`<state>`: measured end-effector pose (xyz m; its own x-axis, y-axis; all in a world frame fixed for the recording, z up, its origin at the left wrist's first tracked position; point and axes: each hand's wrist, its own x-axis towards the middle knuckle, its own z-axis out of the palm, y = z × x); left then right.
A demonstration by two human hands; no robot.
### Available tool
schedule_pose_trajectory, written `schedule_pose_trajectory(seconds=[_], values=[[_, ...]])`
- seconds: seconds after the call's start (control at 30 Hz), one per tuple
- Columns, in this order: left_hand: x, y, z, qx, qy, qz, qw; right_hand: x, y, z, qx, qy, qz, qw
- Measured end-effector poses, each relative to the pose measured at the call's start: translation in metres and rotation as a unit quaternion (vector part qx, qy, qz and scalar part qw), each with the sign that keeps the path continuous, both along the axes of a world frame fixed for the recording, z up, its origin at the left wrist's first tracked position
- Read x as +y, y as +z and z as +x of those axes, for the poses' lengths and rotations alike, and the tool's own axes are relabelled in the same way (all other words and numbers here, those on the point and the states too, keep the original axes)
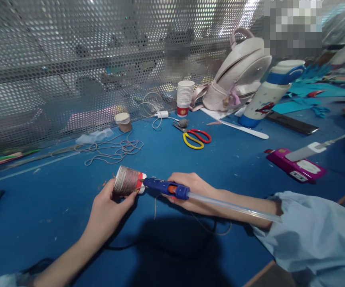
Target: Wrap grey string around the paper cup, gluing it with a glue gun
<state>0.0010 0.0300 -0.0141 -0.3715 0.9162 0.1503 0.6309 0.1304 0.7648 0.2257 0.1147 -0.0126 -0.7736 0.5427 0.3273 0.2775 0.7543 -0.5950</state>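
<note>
My left hand (pixel 108 209) is closed around a paper cup (pixel 127 181) tipped on its side. Grey-brown cord is wound around most of the cup, and a red and white band shows at its right end. In my right hand (pixel 190 189) is a blue glue gun (pixel 163 185), its nozzle at the red band of the cup. A long clear glue stick (pixel 232 206) sticks out of the gun's back, over my forearm. Loose cord trails below the gun. Whether the nozzle touches the cup I cannot tell.
Behind lie tangled cord (pixel 115 151), a small covered cup (pixel 123 121), scissors (pixel 196 137) and stacked paper cups (pixel 185 97). A backpack (pixel 235 75), a bottle (pixel 266 93) and a purple power strip (pixel 296 165) stand right. A perforated metal screen (pixel 85 71) borders the table's back.
</note>
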Motion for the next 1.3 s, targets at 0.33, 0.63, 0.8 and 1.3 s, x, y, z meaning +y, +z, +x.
schedule_pose_trajectory(seconds=[0.33, 0.63, 0.8, 1.3], values=[[-0.001, 0.000, -0.002, -0.048, -0.010, -0.028, 0.998, -0.001, 0.002, 0.001, -0.013, 0.020, 0.018, 1.000], [-0.001, 0.001, -0.001, -0.080, -0.033, 0.010, 0.996, -0.004, 0.005, 0.001, 0.001, 0.017, -0.023, 1.000], [-0.002, -0.002, -0.003, -0.075, -0.042, 0.029, 0.996, -0.003, 0.012, 0.001, -0.001, -0.062, -0.072, 0.995], [-0.002, -0.004, -0.006, -0.009, -0.048, 0.036, 0.998, -0.005, 0.012, 0.002, -0.012, -0.055, -0.072, 0.996]])
